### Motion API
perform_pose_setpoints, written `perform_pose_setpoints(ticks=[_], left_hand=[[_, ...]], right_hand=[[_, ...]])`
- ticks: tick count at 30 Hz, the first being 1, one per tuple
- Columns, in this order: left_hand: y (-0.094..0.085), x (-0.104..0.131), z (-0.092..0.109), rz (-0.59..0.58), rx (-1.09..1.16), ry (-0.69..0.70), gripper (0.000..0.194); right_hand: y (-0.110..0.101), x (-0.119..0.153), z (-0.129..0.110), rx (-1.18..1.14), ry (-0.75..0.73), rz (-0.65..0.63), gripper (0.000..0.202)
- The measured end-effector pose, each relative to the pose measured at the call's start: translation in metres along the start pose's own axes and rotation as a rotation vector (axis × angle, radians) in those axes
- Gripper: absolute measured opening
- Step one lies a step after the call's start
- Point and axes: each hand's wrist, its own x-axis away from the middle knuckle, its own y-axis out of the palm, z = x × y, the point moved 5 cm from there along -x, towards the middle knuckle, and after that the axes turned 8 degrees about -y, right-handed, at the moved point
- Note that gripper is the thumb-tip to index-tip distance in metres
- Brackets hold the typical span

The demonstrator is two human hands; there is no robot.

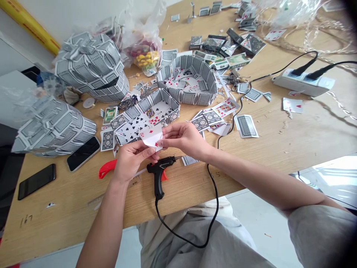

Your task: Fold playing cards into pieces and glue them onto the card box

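Observation:
Between my two hands is a playing card (153, 136) with red diamonds, bent along a crease. My left hand (133, 158) pinches its lower left part, and my right hand (181, 138) grips its right edge with thumb and fingers. Just beyond the card sits a low open box made of playing cards (172, 105), its floor covered with club and heart cards. A black hot glue gun (159, 175) with an orange-red trigger lies on the table right below my hands. Left of it, partly behind my left hand, is a red handle (107, 169).
Card-built boxes with lids (89, 61) stand at the left, near two phones (37, 181). Another open card box (189, 93) sits behind, among scattered cards (247, 125) and scraps. A power strip (305, 82) lies at the right; the glue gun's black cord (216, 193) hangs over the front edge.

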Motion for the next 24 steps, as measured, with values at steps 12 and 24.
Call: perform_pose_setpoints(ticks=[12,24], left_hand=[[-0.0029,0.0000,-0.0005,-0.003,-0.002,-0.087,0.030],[-0.0055,0.0012,0.0069,0.023,0.028,-0.015,0.029]], right_hand=[[0.0045,0.0008,-0.0006,0.011,-0.027,-0.056,0.041],[0.0002,-0.0015,-0.0023,-0.002,0.002,-0.008,0.038]])
